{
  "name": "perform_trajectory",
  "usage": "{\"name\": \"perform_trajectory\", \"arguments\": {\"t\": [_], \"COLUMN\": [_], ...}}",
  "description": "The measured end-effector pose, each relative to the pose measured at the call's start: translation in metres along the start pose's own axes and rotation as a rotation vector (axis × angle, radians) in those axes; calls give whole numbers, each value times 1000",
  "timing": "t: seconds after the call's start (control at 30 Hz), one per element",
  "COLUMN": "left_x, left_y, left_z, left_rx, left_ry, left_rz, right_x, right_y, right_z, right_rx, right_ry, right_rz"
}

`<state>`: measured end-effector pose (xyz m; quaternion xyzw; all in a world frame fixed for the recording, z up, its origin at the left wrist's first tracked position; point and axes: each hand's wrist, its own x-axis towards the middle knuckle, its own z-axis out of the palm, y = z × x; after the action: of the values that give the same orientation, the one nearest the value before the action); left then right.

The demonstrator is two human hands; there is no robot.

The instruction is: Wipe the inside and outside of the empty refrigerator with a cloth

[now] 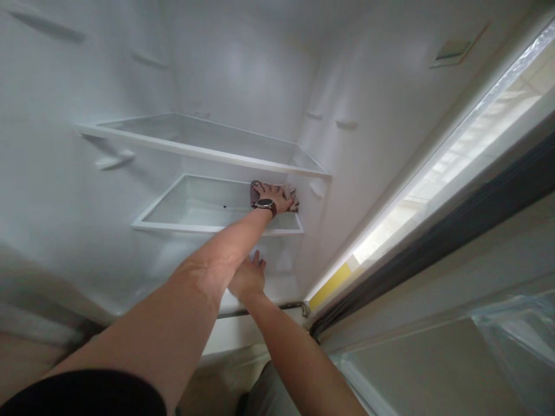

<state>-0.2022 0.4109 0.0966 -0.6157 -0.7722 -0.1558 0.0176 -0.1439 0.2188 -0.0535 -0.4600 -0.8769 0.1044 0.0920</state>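
I look into a white fridge interior. My left hand (274,199), with a dark watch on its wrist, presses a grey-brown cloth (289,196) onto the right rear part of the lower glass shelf (208,228), close to the right wall. My right hand (249,277) rests lower down with its fingers stretched out, on the white ledge below that shelf. It holds nothing and is partly hidden behind my left forearm.
An upper glass shelf (195,149) hangs just above the cloth. A small dark speck (224,205) lies on the lower shelf. The fridge's door frame and seal (433,231) run diagonally at right, with a yellow sticker (329,286) near its foot.
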Motion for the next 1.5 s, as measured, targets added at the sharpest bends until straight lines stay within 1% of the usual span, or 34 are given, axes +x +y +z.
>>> {"name": "perform_trajectory", "arguments": {"t": [0.13, 0.23, 0.37, 0.47, 0.57, 0.7, 0.77, 0.8, 0.87, 1.0, 1.13, 1.27, 1.37, 1.43, 1.5], "left_x": [6, 13, 17, 15, 6, -18, -31, -37, -47, -62, -81, -106, -123, -134, -143], "left_y": [-24, -46, -73, -98, -136, -202, -225, -231, -234, -220, -208, -198, -190, -185, -180], "left_z": [-7, -13, -18, -23, -35, -57, -66, -69, -72, -69, -73, -82, -86, -85, -83], "left_rx": [-16, -5, 6, 16, 24, 98, 142, 157, 183, 213, 222, 218, 212, 207, 210], "left_ry": [-55, -74, -54, -24, -33, -39, -34, -35, -24, -10, -70, -170, -243, -247, -213], "left_rz": [22, 6, -22, -25, -64, -186, -203, -192, -192, -233, -215, -199, -176, -151, -143], "right_x": [-2, -4, -5, -6, -6, -6, -6, -6, -6, -5, -5, -5, -6, -6, -6], "right_y": [-1, -2, -1, 0, 1, 1, 1, 1, 0, 0, 1, 1, 1, 1, 0], "right_z": [-1, -1, -1, -2, -1, 1, 1, 1, 1, 2, 4, 3, 2, 3, 3], "right_rx": [-2, -13, -18, -25, -36, -34, -25, -21, -18, -5, 9, 24, 30, 28, 31], "right_ry": [41, 57, 64, 46, 38, 54, 63, 67, 72, 74, 76, 69, 63, 63, 69], "right_rz": [17, 17, 4, 7, 8, -3, -5, -4, -2, -1, -5, 0, 5, 6, 7]}}
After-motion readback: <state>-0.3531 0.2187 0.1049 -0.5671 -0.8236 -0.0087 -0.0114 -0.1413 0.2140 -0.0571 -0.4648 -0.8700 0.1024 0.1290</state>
